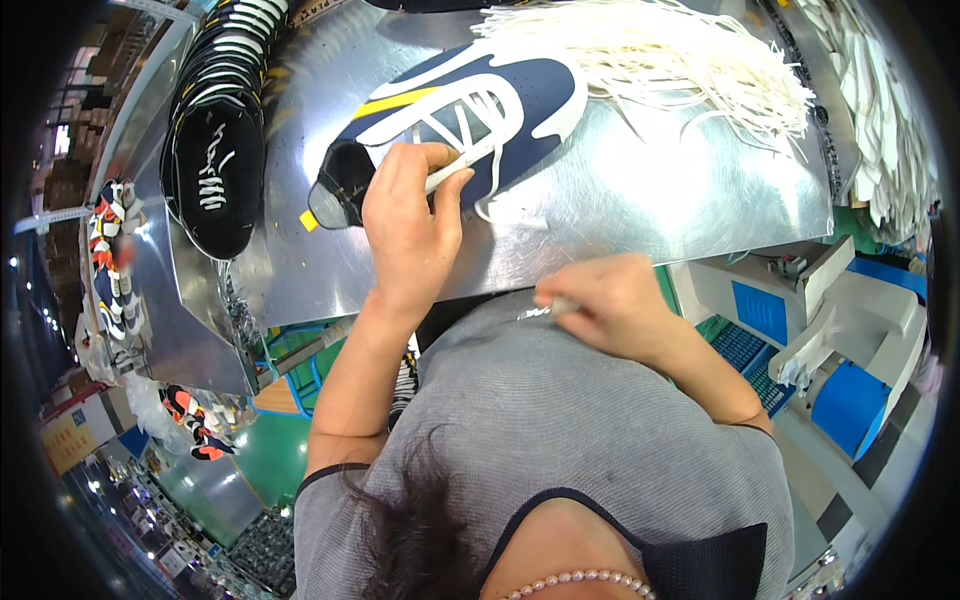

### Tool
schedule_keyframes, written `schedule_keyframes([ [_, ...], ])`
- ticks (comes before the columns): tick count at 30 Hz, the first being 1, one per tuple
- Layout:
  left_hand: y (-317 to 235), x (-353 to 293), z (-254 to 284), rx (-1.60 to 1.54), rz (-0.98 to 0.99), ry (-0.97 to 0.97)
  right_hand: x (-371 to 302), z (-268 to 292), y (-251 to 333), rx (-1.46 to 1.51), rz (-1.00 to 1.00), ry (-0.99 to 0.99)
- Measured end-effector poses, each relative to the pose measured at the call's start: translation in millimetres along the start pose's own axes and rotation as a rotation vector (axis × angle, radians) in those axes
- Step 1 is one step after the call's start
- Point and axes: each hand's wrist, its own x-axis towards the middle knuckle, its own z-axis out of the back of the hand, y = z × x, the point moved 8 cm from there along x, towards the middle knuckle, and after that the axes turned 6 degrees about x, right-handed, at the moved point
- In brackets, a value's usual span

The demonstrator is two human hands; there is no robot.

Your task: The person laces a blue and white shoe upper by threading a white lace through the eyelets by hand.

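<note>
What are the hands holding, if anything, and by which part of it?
The left hand pinches a white strip, apparently lace, near its lower end. The right hand is too blurred to tell whether it holds anything.

Carrier: shiny silver sheet-metal bench top [690, 215], scuffed, glare spots mid and right. On it, left side: overlapping row of black shoe uppers with white markings [215, 165], running from the far edge toward the near left. Centre: single navy-and-white shoe upper with a yellow stripe [512, 112], lying diagonally, dark heel end near left, rounded toe far right. Far right: loose heap of long off-white laces [680, 75], stray strands spread over bare metal. Far edge: dark item [440, 3], cropped, can't identify.
</note>
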Motion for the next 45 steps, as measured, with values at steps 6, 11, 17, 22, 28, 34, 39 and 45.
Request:
schedule_keyframes([
  [6, -31, -5, 5, 0.007, -0.125, 0.028, 44, 36, -63, 0.708, -0.385, -0.495],
  [11, -30, -1, 17, 0.026, -0.144, 0.012, 51, 12, -56, 0.828, -0.467, -0.280],
  [17, -7, -3, -1, 0.079, -0.031, 0.270, 9, -9, -18, 0.722, -0.109, -0.085],
  [22, 6, -14, -30, 0.411, 0.043, 0.629, 48, 31, -59, 0.679, -0.296, -0.526],
  [28, 20, -9, -31, 0.005, 0.100, 0.631, 75, 36, -66, 0.465, -0.070, -0.595],
  [34, 24, -8, -35, 0.038, 0.174, 0.438, 78, 35, -71, 0.400, -0.097, -0.536],
  [39, 11, -8, -37, 0.235, 0.044, 0.354, 69, 35, -73, 0.471, -0.157, -0.634],
  [45, 8, -8, -38, 0.306, -0.074, 0.353, 25, 14, -59, 0.580, -0.379, -0.456],
])
